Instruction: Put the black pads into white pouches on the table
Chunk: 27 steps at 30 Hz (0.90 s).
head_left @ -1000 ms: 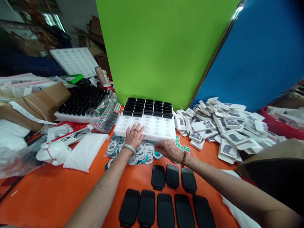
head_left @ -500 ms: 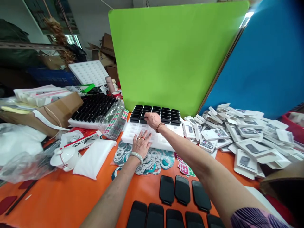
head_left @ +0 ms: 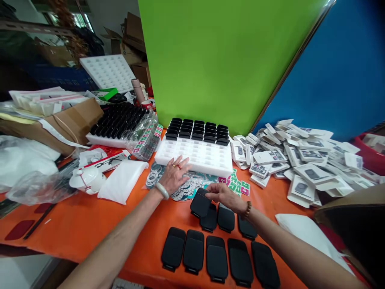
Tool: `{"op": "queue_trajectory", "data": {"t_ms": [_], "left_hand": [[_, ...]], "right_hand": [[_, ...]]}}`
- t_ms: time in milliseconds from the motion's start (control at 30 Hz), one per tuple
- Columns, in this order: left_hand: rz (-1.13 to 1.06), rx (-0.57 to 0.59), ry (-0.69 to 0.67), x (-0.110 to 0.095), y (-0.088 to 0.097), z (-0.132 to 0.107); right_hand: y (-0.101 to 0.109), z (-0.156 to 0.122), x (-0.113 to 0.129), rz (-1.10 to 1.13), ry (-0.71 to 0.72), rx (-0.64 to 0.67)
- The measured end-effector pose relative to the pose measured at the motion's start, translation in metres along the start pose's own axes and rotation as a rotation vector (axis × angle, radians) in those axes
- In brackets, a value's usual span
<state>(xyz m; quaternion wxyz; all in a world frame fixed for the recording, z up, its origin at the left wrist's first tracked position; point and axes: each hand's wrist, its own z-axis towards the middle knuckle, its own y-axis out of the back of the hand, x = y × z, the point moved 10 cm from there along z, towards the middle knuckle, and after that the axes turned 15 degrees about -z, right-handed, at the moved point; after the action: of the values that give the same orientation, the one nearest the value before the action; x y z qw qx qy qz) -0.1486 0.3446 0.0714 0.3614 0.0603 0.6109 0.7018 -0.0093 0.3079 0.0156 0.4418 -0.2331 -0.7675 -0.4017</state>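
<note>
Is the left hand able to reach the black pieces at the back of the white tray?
Probably yes. The left hand rests at the near edge of the white tray, and only empty slots lie between it and the black pieces. Nothing blocks the way.

Packing workshop: trays of parts (head_left: 197, 132), heaped packets (head_left: 300, 156).

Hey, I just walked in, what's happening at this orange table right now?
A person is working at a cluttered orange table. The right hand grips a flat black pad, lifted and tilted above the short row of three like it, with five more lined up nearer the person. The left hand rests flat at the near edge of a white foam tray, whose far rows hold small black parts while the near slots stand empty. Small white boxes are heaped to the right.
</note>
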Motion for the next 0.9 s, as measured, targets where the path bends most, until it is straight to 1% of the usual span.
{"op": "queue_trajectory", "data": {"t_ms": [33, 100, 133, 200, 267, 333, 433, 533, 700, 767, 900], "left_hand": [[0.011, 0.045, -0.071, -0.009, -0.004, -0.012], [0.032, 0.144, -0.182, -0.022, -0.02, -0.038], [0.039, 0.195, -0.226, -0.025, -0.032, -0.049], [0.043, 0.257, -0.298, -0.028, -0.053, -0.064], [0.045, 0.269, -0.343, -0.025, -0.069, -0.067], [0.048, 0.263, -0.367, -0.021, -0.077, -0.06], [0.042, 0.255, -0.384, -0.015, -0.079, -0.044], [0.042, 0.211, -0.377, -0.009, -0.075, -0.03], [0.048, 0.143, -0.368, -0.006, -0.071, -0.022], [0.055, 0.118, -0.363, -0.007, -0.069, -0.02], [0.069, 0.102, -0.347, -0.011, -0.065, -0.017]], "right_hand": [[0.001, -0.003, -0.006, 0.048, -0.012, -0.003], [0.007, -0.008, -0.011, 0.112, -0.016, -0.028], [0.011, -0.011, -0.01, 0.13, -0.012, -0.048], [0.018, -0.018, -0.009, 0.146, -0.007, -0.078], [0.021, -0.022, -0.007, 0.144, -0.007, -0.09], [0.022, -0.024, -0.008, 0.143, -0.014, -0.098], [0.022, -0.022, -0.014, 0.139, -0.029, -0.107], [0.016, -0.017, -0.02, 0.098, -0.043, -0.093], [-0.01, -0.002, -0.015, 0.005, -0.039, -0.009], [-0.022, 0.006, -0.011, -0.065, -0.031, 0.02], [-0.038, 0.017, -0.002, -0.332, -0.002, 0.023]]}}
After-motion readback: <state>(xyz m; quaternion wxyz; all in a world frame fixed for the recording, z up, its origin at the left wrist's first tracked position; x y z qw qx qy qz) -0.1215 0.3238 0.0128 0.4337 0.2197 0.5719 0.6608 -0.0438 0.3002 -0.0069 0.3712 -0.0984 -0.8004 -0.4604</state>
